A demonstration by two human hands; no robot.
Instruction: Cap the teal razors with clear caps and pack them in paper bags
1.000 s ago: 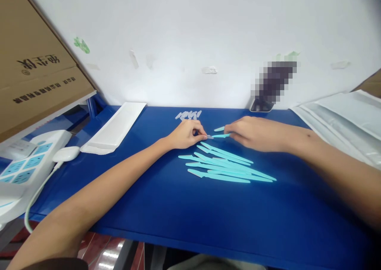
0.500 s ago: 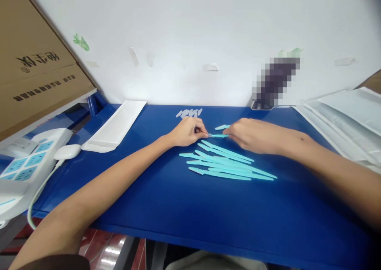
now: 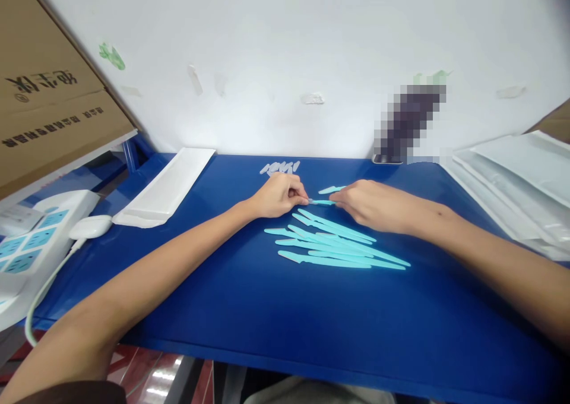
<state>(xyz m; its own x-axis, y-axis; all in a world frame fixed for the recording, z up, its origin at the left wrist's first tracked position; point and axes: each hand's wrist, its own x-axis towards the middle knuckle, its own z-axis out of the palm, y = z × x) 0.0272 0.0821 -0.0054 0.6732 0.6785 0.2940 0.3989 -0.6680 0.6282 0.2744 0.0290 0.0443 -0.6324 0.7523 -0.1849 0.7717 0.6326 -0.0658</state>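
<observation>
My right hand [image 3: 369, 205] pinches the handle of a turquoise eyebrow razor [image 3: 323, 202], its blade end pointing left. At that end my left hand [image 3: 280, 195] is closed, thumb and fingertips together on a small pale, see-through blade cover [image 3: 310, 201]. How far the cover sits over the blade is too small to tell. Just beyond the right fingers lies another turquoise razor [image 3: 330, 189], partly hidden by them. Nearer to me, several turquoise razors [image 3: 338, 253] lie loosely fanned on the blue table. Behind my left hand is a small heap of pale covers [image 3: 280, 167].
A white flat packet [image 3: 164, 187] lies on the blue table [image 3: 267, 309] at left, near a power strip [image 3: 40, 237] with a plugged-in white charger [image 3: 91, 226]. A cardboard box [image 3: 53, 89] stands far left. White packets [image 3: 516, 184] are stacked right; a phone-like object [image 3: 387, 159], partly pixelated, leans on the wall.
The view has shifted slightly, so everything sits a little further left. Both hands keep their hold at the same razor, and a bit more of the pale cover shows by the left fingertips.
</observation>
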